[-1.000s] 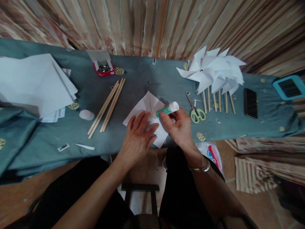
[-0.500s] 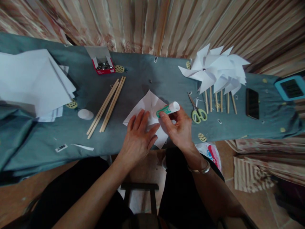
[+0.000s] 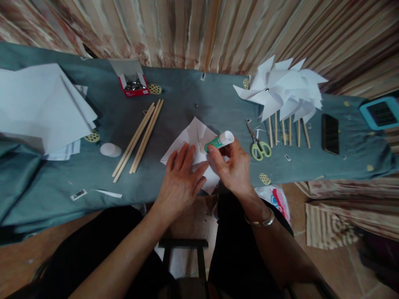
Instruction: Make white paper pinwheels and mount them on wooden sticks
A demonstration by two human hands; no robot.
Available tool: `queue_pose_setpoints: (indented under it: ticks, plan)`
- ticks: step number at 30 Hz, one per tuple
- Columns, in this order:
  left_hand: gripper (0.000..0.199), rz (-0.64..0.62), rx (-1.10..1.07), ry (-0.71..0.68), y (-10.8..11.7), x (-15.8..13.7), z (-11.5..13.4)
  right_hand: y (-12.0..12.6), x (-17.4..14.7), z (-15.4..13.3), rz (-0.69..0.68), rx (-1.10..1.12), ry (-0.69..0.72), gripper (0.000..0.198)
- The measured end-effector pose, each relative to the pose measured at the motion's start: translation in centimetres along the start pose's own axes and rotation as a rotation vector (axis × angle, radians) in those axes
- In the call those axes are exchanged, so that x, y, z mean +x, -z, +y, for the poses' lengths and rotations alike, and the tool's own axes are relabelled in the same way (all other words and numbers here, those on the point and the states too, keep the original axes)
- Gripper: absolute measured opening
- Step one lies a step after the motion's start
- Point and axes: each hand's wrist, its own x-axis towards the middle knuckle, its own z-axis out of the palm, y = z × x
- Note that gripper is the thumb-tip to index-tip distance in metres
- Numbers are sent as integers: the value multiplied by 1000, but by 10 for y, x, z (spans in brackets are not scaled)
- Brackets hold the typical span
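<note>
Curtain point(image 3: 181, 33): pleated, behind a cloth-covered worktop point(image 3: 177, 89).
Left hand point(image 3: 181, 176): palm down, fingers slightly parted, resting on white paper point(image 3: 187, 136), gripping nothing.
Right hand point(image 3: 232, 166): fingers closed round a green-and-white glue stick point(image 3: 218, 142), its lower end at the paper, just beyond the left hand's thumb.
Wooden sticks point(image 3: 146, 137): left of the left hand.
Scissors point(image 3: 261, 150): just right of the right hand.
Paper pinwheels point(image 3: 280, 89): farther out, beyond the scissors from the right hand.

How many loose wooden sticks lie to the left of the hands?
4: one pair of sticks nearer the white cap, another pair just right, nearer the paper under the left hand. None seem hidden.
</note>
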Motion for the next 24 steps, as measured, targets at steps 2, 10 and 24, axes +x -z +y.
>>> queue_pose_setpoints:
  ticks: [2,10,24]
  plan:
    - [39,-2,-8,5,0,0,0,-1,0,-1,-13,12,0,26]
    - [35,-12,-28,22,3,1,2,-4,-1,-3,-42,20,34,23]
    - [31,-1,5,3,1,0,1,-2,-3,-9,-105,-46,96,22]
